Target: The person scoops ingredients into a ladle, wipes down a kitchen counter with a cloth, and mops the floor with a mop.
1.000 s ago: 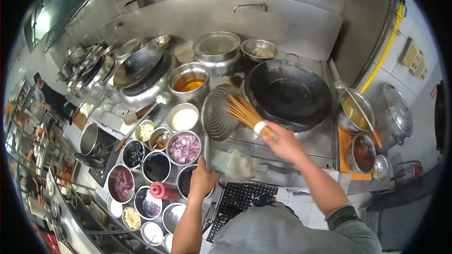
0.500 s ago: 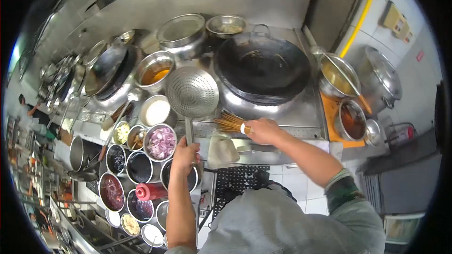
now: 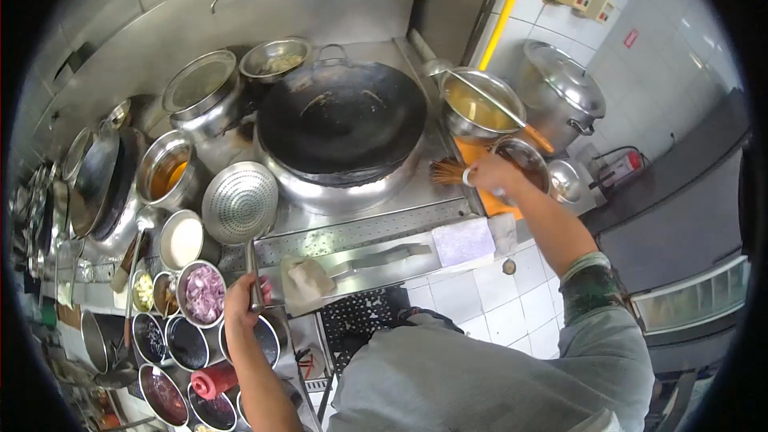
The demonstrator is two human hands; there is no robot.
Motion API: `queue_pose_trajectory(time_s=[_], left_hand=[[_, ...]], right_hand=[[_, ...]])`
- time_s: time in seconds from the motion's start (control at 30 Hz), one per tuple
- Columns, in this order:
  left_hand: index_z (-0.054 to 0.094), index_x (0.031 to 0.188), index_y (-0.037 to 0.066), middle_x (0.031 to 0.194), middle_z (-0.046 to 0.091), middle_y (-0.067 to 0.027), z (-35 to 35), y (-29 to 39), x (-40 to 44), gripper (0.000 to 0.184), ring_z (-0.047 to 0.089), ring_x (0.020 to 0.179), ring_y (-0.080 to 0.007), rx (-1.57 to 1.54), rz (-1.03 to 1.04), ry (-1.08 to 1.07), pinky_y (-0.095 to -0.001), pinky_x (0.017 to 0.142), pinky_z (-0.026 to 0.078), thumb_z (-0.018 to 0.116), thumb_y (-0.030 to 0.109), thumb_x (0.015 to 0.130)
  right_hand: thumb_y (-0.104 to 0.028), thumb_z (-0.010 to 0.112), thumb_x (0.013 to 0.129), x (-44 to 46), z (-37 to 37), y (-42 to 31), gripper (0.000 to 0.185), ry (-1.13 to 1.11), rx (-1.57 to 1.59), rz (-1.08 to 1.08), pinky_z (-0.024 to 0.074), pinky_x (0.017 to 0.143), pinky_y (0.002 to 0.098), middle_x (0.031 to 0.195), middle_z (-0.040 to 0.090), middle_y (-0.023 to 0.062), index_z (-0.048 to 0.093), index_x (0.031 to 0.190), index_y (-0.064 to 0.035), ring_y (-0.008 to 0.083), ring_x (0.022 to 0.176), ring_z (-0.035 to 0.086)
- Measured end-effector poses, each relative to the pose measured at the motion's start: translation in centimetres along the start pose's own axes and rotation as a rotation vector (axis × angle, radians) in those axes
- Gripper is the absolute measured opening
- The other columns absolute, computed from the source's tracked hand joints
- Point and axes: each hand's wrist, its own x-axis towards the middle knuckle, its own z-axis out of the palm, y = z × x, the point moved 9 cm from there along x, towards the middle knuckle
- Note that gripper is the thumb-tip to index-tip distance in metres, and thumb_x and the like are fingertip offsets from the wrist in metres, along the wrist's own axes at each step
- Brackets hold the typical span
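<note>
My left hand point(image 3: 242, 299) is closed around the handle of a perforated metal skimmer point(image 3: 239, 202). The skimmer's round head lies to the left of the wok's base, close to a pot of white contents point(image 3: 186, 238). Out to the right, my right hand point(image 3: 496, 174) grips a bamboo wok brush point(image 3: 448, 172) with a white band, its bristles pointing left. That brush is over the stove's right edge by the orange board point(image 3: 498, 206), near a steel pot point(image 3: 524, 158) that the hand partly covers. A large black wok point(image 3: 342, 120) sits on the burner between my hands.
A steel bowl of yellowish liquid point(image 3: 480, 108) with a ladle across it stands at the right, before a lidded stockpot point(image 3: 564, 88). Chopped purple onions point(image 3: 203, 294), several sauce pots and a red bottle point(image 3: 214, 381) crowd the left. Cloths point(image 3: 464, 242) lie along the front edge.
The view has turned to the right. My right hand has carried the wok brush from in front of the wok to the orange board. My left hand still holds the skimmer.
</note>
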Motion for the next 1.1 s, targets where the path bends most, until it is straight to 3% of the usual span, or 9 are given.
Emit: queue_pose_trajectory(time_s=[0.27, 0.3, 0.4, 0.5, 0.63, 0.73, 0.8, 0.93, 1.1], left_hand=[[0.056, 0.116, -0.009, 0.102, 0.065, -0.0174, 0.9, 3.3, -3.8, 0.038, 0.067, 0.088, -0.0313, 0.827, 0.449, 0.167, -0.0386, 0.081, 0.054, 0.062, 0.018, 0.090], [0.050, 0.129, -0.009, 0.120, 0.060, -0.0249, 0.6, 3.6, -5.0, 0.051, 0.060, 0.109, -0.0397, 0.832, 0.537, 0.302, -0.0420, 0.101, 0.043, 0.064, 0.018, 0.088], [0.045, 0.136, -0.008, 0.135, 0.050, -0.0288, 3.4, 6.3, -10.6, 0.059, 0.048, 0.127, -0.0415, 1.040, 0.873, 0.508, -0.0429, 0.108, 0.036, 0.065, 0.016, 0.087], [0.044, 0.137, -0.007, 0.137, 0.046, -0.0297, 5.9, 7.2, -13.7, 0.060, 0.043, 0.130, -0.0427, 0.997, 0.861, 0.438, -0.0437, 0.110, 0.032, 0.067, 0.015, 0.086], [0.044, 0.137, -0.005, 0.136, 0.047, -0.0290, 7.1, 7.5, -16.9, 0.060, 0.044, 0.128, -0.0431, 0.963, 0.934, 0.407, -0.0453, 0.109, 0.033, 0.067, 0.013, 0.085], [0.044, 0.138, -0.004, 0.137, 0.045, -0.0301, 6.2, 6.7, -17.5, 0.061, 0.043, 0.130, -0.0431, 1.012, 0.880, 0.470, -0.0455, 0.109, 0.032, 0.068, 0.013, 0.085], [0.049, 0.134, -0.003, 0.129, 0.053, -0.0271, 6.7, 6.3, -18.3, 0.055, 0.051, 0.123, -0.0411, 1.096, 1.012, 0.524, -0.0445, 0.104, 0.039, 0.069, 0.011, 0.084], [0.049, 0.133, -0.004, 0.130, 0.053, -0.0264, 8.8, 6.2, -20.1, 0.053, 0.049, 0.125, -0.0410, 1.105, 0.981, 0.460, -0.0447, 0.107, 0.036, 0.068, 0.010, 0.086], [0.053, 0.127, -0.005, 0.118, 0.058, -0.0249, 10.2, 5.5, -20.9, 0.049, 0.056, 0.111, -0.0403, 1.095, 1.006, 0.421, -0.0440, 0.097, 0.042, 0.070, 0.013, 0.084]], right_hand=[[-0.032, 0.057, 0.080, -8.6, -4.5, -0.9, 0.038, -0.462, 0.011, 0.125, 0.0546, 0.078, 0.0434, 0.093, 0.070, 0.0213, 0.071, 0.098, -0.0021, 0.0349, 0.084, 0.069], [-0.035, 0.057, 0.081, -7.1, -3.9, 0.1, 0.039, -0.141, 0.018, -0.102, 0.0546, 0.078, 0.0414, 0.098, 0.070, 0.0192, 0.071, 0.101, -0.0037, 0.0329, 0.085, 0.069], [-0.038, 0.058, 0.087, -4.9, 4.7, 1.9, 0.049, 0.119, 0.301, 0.136, 0.0512, 0.088, 0.0457, 0.108, 0.068, 0.0198, 0.057, 0.129, -0.0118, 0.0375, 0.097, 0.066], [-0.039, 0.059, 0.089, -5.7, 9.7, -2.1, 0.056, 0.022, 0.459, 0.377, 0.0479, 0.095, 0.0473, 0.117, 0.062, 0.0268, 0.048, 0.139, -0.0163, 0.0401, 0.110, 0.061], [-0.040, 0.061, 0.087, -3.0, 10.7, -0.2, 0.048, 0.012, 0.096, 0.104, 0.0475, 0.095, 0.0484, 0.124, 0.054, 0.0298, 0.060, 0.125, -0.0108, 0.0427, 0.117, 0.055], [-0.027, 0.061, 0.087, -5.7, -6.0, 4.9, 0.031, 0.464, 0.255, 0.304, 0.0507, 0.087, 0.0482, 0.111, 0.061, 0.0219, 0.063, 0.106, -0.0022, 0.0389, 0.103, 0.060], [-0.021, 0.061, 0.086, -3.8, -8.6, 12.2, 0.025, 0.707, -0.019, 0.389, 0.0509, 0.085, 0.0482, 0.108, 0.060, 0.0198, 0.063, 0.106, -0.0071, 0.0388, 0.105, 0.059], [-0.016, 0.059, 0.085, 1.3, -5.8, 20.6, 0.031, 0.328, 0.026, 0.467, 0.0513, 0.088, 0.0486, 0.109, 0.065, 0.0196, 0.057, 0.114, -0.0079, 0.0392, 0.103, 0.063], [-0.017, 0.061, 0.084, 2.7, -6.2, 19.8, 0.027, 0.317, 0.094, 0.408, 0.0519, 0.086, 0.0506, 0.103, 0.068, 0.0234, 0.061, 0.108, -0.0035, 0.0396, 0.097, 0.066]])
